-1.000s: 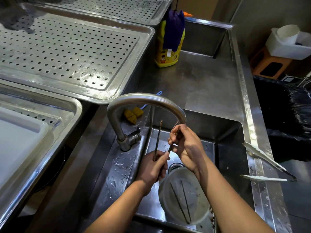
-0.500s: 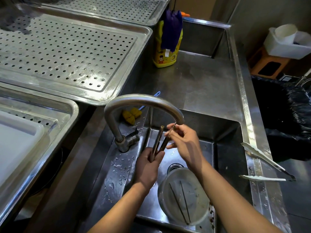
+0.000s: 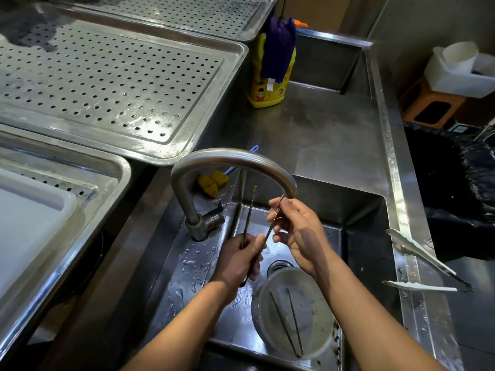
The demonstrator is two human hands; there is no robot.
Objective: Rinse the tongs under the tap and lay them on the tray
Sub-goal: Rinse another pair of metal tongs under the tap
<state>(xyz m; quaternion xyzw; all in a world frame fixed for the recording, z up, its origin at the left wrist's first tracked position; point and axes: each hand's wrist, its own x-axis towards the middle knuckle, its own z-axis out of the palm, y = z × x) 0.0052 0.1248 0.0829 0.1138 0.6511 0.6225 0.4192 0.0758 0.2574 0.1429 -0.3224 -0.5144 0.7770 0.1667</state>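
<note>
Stainless sink (image 3: 356, 236): left hand (image 3: 237, 259) clamps the hinge end of thin, stiff, likely slippery tongs (image 3: 247, 218); right hand (image 3: 297, 231) fingers pinch one arm.

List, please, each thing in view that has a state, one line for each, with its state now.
thin tongs: arms spread, held under the spout
left hand: closed on the tongs' lower end
right hand: fingers pinching one arm
tap: no water stream visible
round container: in the sink, two thin sticks inside
large tongs: open, on the sink edge
perforated tray: wet, nothing on it
</note>
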